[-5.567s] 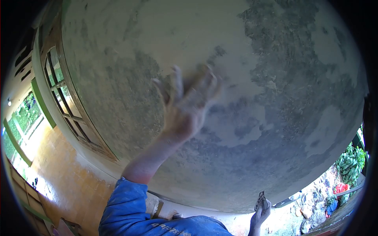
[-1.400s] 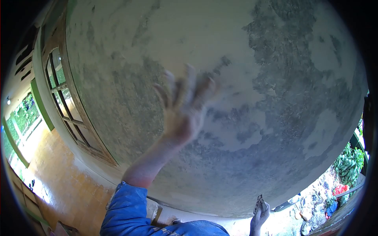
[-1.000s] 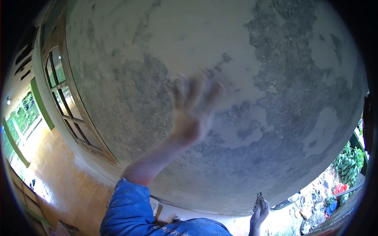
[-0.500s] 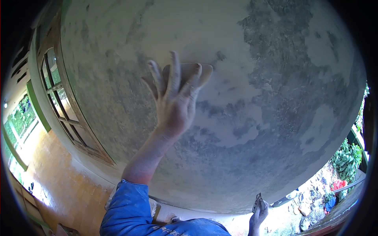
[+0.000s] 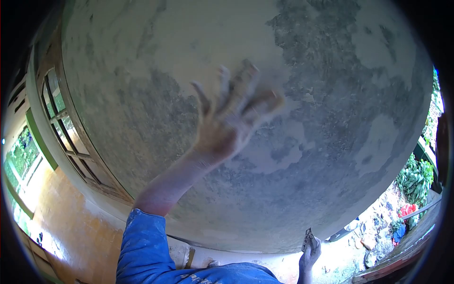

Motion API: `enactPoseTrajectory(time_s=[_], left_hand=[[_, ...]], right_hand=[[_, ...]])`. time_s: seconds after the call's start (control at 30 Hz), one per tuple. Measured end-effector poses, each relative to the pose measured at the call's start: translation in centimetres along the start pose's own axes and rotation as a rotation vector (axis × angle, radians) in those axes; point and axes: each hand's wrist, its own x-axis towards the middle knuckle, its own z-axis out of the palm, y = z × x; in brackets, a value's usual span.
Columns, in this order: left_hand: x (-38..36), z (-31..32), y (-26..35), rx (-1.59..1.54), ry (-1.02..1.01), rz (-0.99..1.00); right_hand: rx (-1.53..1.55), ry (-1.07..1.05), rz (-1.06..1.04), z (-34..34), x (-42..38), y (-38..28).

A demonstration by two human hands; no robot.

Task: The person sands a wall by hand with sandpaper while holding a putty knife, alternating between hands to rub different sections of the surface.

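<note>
Tool [image 5: 308,236]: clamped in right hand [image 5: 310,252], near lower wall [image 5: 331,137].
Handling: likely light, stiff, slippery where smeared; hold low, clear of tip.
Left hand [image 5: 221,128]: fingers apart before wall; blur hides any hold.

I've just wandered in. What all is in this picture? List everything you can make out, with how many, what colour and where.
wall: one, patchy pale and dark grey, centre
window: one, brown frame with panes, left
green posts: at least two, green, far left
floor: one, yellow-orange, lower left
leafy plants: uncounted, green, right and far left
stones: several, mostly pale, lower right
red item: one, red, lower right, unclear
blue item: one, blue, below the red
smeared object: one, dark and pale, in the right hand
shirt: one, blue, bottom
left hand: one, dusty, blurred, before the wall
right hand: one, pale-smeared, bottom right
</note>
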Motion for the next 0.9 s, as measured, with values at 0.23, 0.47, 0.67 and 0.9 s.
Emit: enactPoseTrajectory(time_s=[0.23,0.47,0.67,0.9], left_hand=[[0.2,0.5,0.6,0.007,-0.016,0.042],[-0.5,0.8,2.1,0.094,-0.056,0.149],[2.2,-0.5,-1.5,0.038,0.121,-0.036],[1.9,-0.3,-1.6,0.125,0.073,0.079]], right_hand=[[-0.027,0.001,0.054,-0.1,0.0,-1.5],[0.020,0.042,0.108,0.1,-0.7,0.4],[0.026,-0.057,0.164,-0.2,-0.3,-0.6],[-0.031,0.002,0.055,-0.2,0.2,0.5]])
